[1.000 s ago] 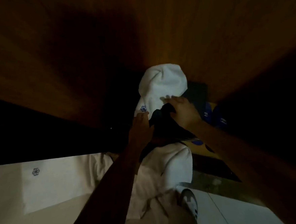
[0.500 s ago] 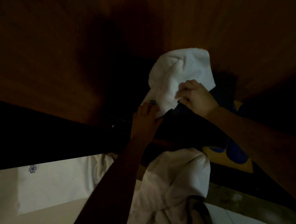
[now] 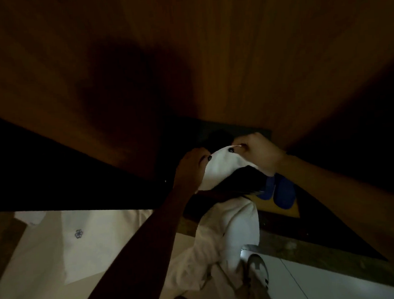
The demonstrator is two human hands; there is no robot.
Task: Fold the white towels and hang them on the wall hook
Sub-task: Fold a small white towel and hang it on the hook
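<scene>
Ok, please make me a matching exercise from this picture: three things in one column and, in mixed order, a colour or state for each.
1 raised towel
2 logo towel
3 slippers

A blue, a pair side by side
B lying flat at lower left
C gripped by left hand and right hand

Pairs: 1-C, 2-B, 3-A

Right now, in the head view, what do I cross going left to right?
folded towel with a blue logo → left hand → white towel gripped by both hands → right hand. The blue slippers and the white cloth lower down overlap these, so they are left out.
</scene>
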